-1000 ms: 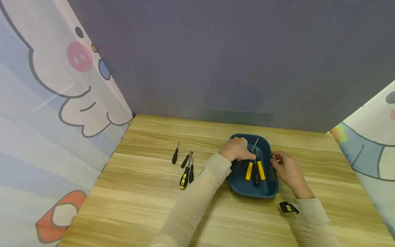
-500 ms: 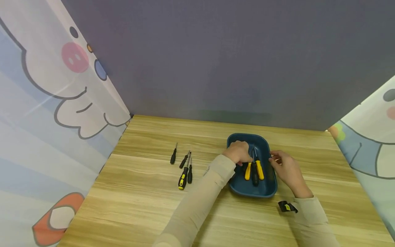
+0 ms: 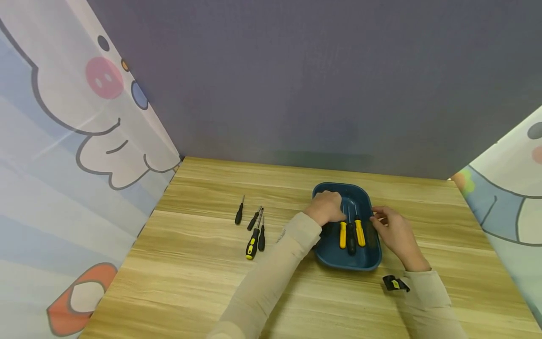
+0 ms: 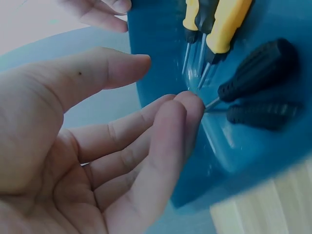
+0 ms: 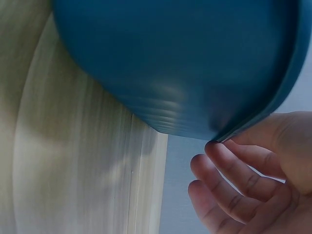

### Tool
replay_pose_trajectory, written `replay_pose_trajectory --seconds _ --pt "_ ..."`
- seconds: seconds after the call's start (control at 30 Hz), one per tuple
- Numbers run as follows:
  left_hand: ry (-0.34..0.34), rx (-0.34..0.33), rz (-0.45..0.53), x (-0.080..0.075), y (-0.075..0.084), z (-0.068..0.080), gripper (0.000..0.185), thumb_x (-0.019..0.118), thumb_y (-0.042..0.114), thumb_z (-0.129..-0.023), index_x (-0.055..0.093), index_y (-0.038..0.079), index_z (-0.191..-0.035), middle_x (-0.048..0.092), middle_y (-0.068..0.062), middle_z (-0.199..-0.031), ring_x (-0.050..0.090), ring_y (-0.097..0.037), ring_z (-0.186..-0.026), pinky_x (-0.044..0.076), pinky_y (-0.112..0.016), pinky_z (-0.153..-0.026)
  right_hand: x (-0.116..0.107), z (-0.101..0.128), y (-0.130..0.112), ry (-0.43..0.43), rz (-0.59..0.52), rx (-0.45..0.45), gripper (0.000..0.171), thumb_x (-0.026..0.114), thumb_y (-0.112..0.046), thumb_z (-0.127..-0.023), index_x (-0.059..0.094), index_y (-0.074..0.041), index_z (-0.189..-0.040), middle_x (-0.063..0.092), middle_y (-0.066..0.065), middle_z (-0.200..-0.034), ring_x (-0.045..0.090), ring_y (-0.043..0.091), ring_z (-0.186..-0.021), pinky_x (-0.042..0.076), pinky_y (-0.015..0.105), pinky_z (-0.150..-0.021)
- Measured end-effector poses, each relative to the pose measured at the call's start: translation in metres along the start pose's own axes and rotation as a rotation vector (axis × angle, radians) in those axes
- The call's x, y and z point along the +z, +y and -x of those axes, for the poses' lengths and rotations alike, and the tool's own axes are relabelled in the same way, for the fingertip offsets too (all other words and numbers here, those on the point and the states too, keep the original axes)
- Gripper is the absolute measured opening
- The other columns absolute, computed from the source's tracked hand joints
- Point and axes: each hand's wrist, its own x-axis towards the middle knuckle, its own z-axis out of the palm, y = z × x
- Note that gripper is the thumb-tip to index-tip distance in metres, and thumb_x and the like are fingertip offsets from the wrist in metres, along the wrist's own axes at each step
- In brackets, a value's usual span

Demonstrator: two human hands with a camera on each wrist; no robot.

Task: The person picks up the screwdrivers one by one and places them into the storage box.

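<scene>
A blue plastic basin (image 3: 334, 260) holds screwdrivers: two yellow-handled screwdrivers (image 3: 343, 235) with a black-handled screwdriver (image 3: 351, 241) between them. Handles point toward the near end, roughly parallel. My left hand (image 3: 325, 208) reaches in over the left side. In the left wrist view its fingers (image 4: 168, 131) are extended, fingertips at the shafts of two more black-handled screwdrivers (image 4: 261, 68), and the thumb stands apart. On the basin's right side, my right hand (image 3: 394, 233) pinches the rim between thumb and index finger; its other fingers hang loosely below in the right wrist view.
Left of the basin lie three small black screwdrivers (image 3: 239, 214) and a larger black-and-yellow screwdriver (image 3: 251, 245) on the wooden table (image 3: 190, 282). A grey panel (image 3: 271, 84) rises behind the table. Printed curtains (image 3: 63, 202) hang at both sides.
My left hand has shifted slightly inside the basin. The yellow- and black-handled screwdrivers there now lie more parallel than before. My right hand stays at the rim.
</scene>
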Motion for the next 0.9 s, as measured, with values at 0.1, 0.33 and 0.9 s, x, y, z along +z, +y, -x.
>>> replay_pose_trajectory --seconds 0.1,0.33,0.9 --pt "0.031 0.016 -0.024 -0.003 -0.005 0.004 0.039 0.072 0.029 -0.093 0.052 0.014 -0.063 0.035 0.003 -0.055 0.043 -0.011 -0.048 0.039 -0.023 -0.05 0.0 0.0 -0.001 0.0 0.002 0.0 0.027 0.065 -0.004 -0.097 0.062 0.009 -0.12 0.068 0.024 -0.1 0.066 0.041 -0.085 0.054 0.054 -0.07" --pt "0.041 0.024 0.048 -0.016 -0.025 0.025 0.054 0.072 0.023 -0.093 0.038 0.015 -0.052 0.025 0.005 -0.046 0.026 -0.008 -0.038 0.029 -0.021 -0.041 -0.001 0.0 -0.001 -0.007 0.006 0.002 0.028 0.064 -0.005 -0.097 0.062 0.01 -0.121 0.068 0.025 -0.1 0.066 0.041 -0.085 0.054 0.054 -0.07" --pt "0.166 -0.055 0.153 -0.029 -0.091 0.096 0.057 0.066 0.011 -0.092 0.03 0.019 -0.049 0.02 0.009 -0.044 0.015 -0.005 -0.039 0.018 -0.021 -0.038 0.0 0.001 0.001 0.003 0.021 -0.017 0.027 0.064 -0.003 -0.096 0.062 0.01 -0.119 0.067 0.025 -0.099 0.065 0.042 -0.084 0.054 0.055 -0.068"
